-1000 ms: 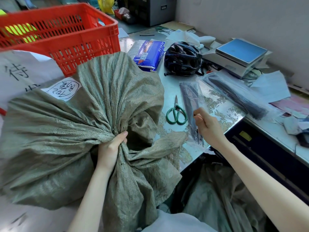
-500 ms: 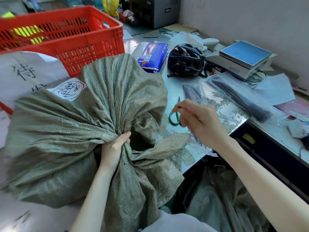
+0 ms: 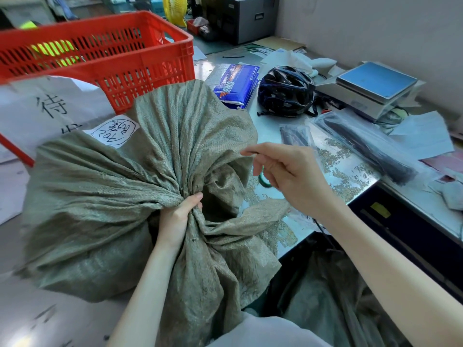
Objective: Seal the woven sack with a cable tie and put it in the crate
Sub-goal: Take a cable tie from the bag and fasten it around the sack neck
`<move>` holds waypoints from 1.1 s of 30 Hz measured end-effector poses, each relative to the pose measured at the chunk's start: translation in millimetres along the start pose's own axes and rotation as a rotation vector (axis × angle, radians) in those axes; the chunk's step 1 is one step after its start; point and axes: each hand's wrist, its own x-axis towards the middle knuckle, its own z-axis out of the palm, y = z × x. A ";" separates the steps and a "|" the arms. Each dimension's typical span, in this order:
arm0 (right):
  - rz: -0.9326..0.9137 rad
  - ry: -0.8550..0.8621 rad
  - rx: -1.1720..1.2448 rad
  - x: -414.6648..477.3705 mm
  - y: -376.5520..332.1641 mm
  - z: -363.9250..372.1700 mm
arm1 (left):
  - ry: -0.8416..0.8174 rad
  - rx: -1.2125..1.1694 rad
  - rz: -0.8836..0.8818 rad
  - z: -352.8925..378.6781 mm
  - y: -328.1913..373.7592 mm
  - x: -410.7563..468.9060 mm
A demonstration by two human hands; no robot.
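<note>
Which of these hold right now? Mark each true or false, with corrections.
1. The left hand grips the sack at its gathered neck. True.
2. The sack is already inside the crate. False: it lies on the table in front of the crate.
3. The right hand is raised beside the sack, above the table. True.
4. A cable tie is cinched around the neck. False: none is visible there; only the fingers close it.
5. The helmet sits in the crate. False: it is on the table.
</note>
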 end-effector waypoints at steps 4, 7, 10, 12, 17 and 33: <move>0.138 -0.087 -0.043 -4.4 6.2 5.6 | -0.036 -0.074 -0.029 2.5 3.7 -4.0; 0.207 -0.200 -0.238 -8.0 16.2 11.0 | -0.031 -0.058 0.002 3.2 4.3 -5.9; 0.305 -0.355 -0.349 -8.5 25.6 13.9 | 0.013 -0.081 -0.048 3.5 5.7 -8.4; 0.363 -0.438 -0.347 -7.7 31.5 16.1 | 0.037 -0.118 -0.110 4.9 7.3 -10.4; 0.436 -0.482 -0.364 -3.9 39.0 24.6 | 0.159 -0.226 -0.191 18.9 17.4 -24.0; 0.341 -0.543 -0.439 13.9 35.3 68.6 | 0.524 -0.564 -0.217 22.4 32.7 -77.0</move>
